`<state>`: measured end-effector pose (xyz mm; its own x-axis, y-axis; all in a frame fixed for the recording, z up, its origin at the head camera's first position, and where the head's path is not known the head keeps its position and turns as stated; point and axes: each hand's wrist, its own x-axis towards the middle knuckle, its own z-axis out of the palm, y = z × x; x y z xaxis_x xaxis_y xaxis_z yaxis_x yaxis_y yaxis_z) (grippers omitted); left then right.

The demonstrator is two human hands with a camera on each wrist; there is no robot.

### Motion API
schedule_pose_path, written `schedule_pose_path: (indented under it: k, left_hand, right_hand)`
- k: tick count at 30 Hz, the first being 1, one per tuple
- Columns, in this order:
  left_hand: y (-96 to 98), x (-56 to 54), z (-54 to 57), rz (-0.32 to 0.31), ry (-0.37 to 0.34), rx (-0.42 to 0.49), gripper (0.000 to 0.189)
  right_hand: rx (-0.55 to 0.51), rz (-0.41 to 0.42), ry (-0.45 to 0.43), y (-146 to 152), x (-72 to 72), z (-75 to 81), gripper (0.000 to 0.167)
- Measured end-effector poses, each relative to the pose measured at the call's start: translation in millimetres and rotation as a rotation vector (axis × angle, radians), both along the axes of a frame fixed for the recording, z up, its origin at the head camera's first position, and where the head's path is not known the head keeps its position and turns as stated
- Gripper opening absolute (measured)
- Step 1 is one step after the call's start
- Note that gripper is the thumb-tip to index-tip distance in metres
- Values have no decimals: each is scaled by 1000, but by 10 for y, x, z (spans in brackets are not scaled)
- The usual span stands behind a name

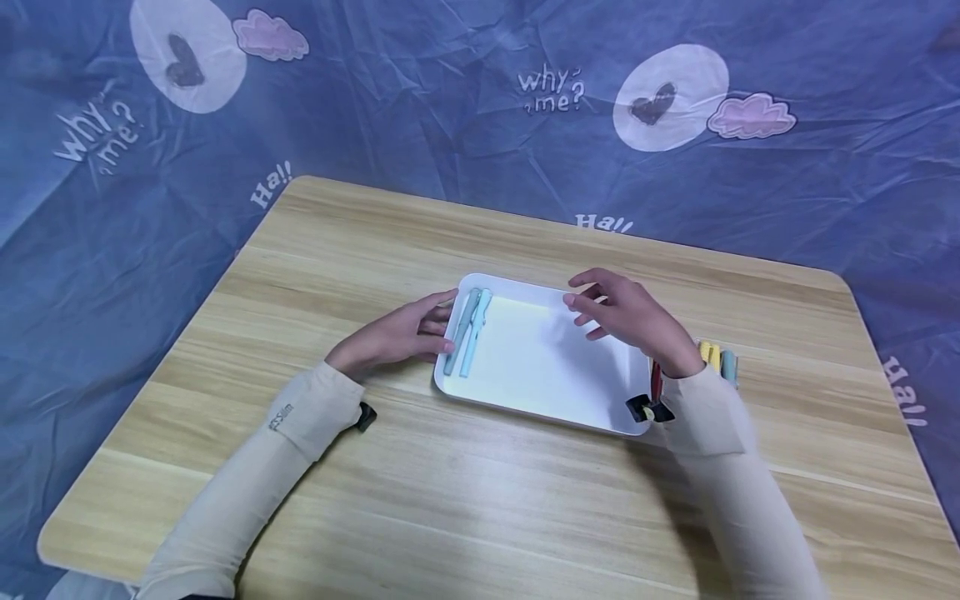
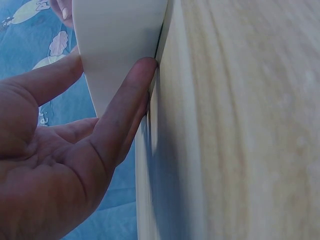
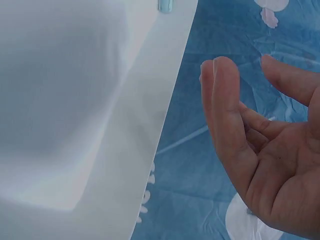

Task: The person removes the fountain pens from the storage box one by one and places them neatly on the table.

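A white rectangular tray (image 1: 547, 354) lies on the wooden table, with two capped pens along its left side: a grey-green pen (image 1: 462, 332) and a light blue pen (image 1: 476, 333). At the tray's left end my left hand (image 1: 405, 333) holds the rim, thumb over the edge and fingers against the outer wall (image 2: 120, 45). Over the tray's far right part hovers my right hand (image 1: 618, 310), fingers loosely bent and apart. Nothing lies between its fingers (image 3: 227, 100) and thumb. My right forearm hides part of the tray's right end.
Right of the tray, partly behind my right wrist, are yellow pens (image 1: 710, 357), a grey-green pen (image 1: 728, 367) and something red (image 1: 656, 381). A printed blue cloth (image 1: 450, 108) hangs behind the table's far edge. Bare wood (image 1: 450, 492) lies in front of the tray.
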<state>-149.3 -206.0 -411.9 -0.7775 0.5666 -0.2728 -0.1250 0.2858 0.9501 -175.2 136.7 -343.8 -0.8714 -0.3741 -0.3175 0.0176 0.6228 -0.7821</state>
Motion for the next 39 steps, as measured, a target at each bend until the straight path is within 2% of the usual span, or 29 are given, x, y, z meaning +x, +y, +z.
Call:
schedule_pose_path:
  k: [11, 27, 39]
  left_hand:
    - [0, 7, 7, 4, -11, 22, 90]
    - [1, -13, 29, -11, 63, -78, 88]
    - [5, -19, 17, -6, 42, -59, 88]
  right_hand:
    - [-16, 26, -19, -281, -111, -70, 48]
    - [91, 99, -44, -709, -160, -219, 42]
    - [160, 147, -40, -955, -189, -311, 31]
